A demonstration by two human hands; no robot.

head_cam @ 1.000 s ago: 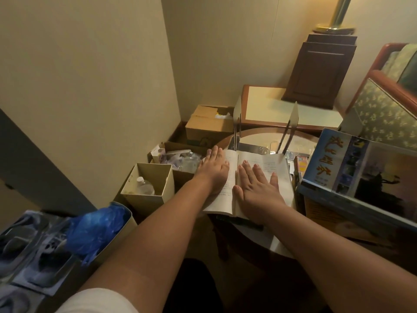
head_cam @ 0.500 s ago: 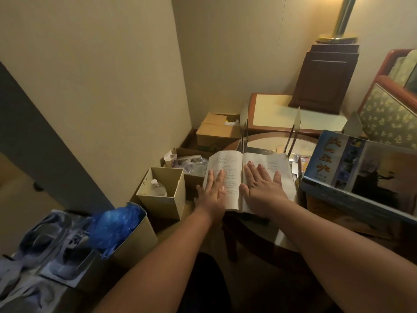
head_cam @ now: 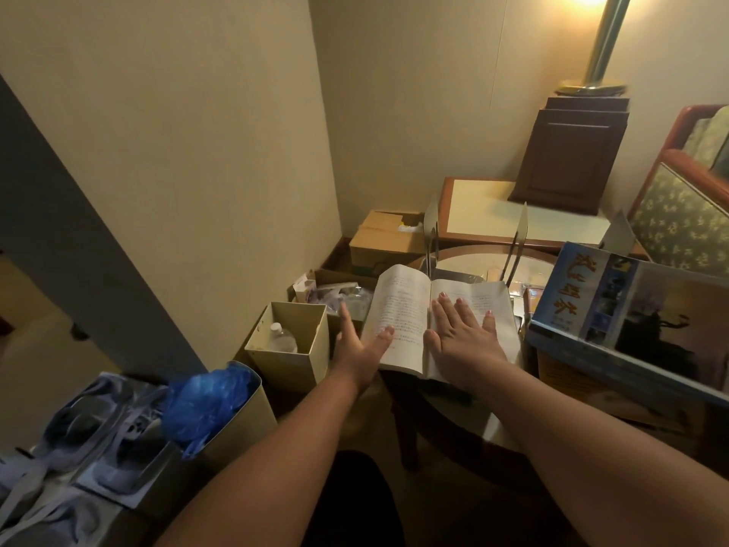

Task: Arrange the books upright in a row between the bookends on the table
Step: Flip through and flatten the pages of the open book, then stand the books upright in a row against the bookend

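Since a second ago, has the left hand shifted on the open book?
Yes. The left hand slid left, away from the gutter of the open book, to its left edge.

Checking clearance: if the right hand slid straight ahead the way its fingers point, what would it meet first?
Probably the left bookend, just past the far edge of the open book that the right hand lies flat on; depth is unclear.

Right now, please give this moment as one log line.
open book: lies on table | right hand: flat on right page | left hand: thumb on left page | bookends: no book between
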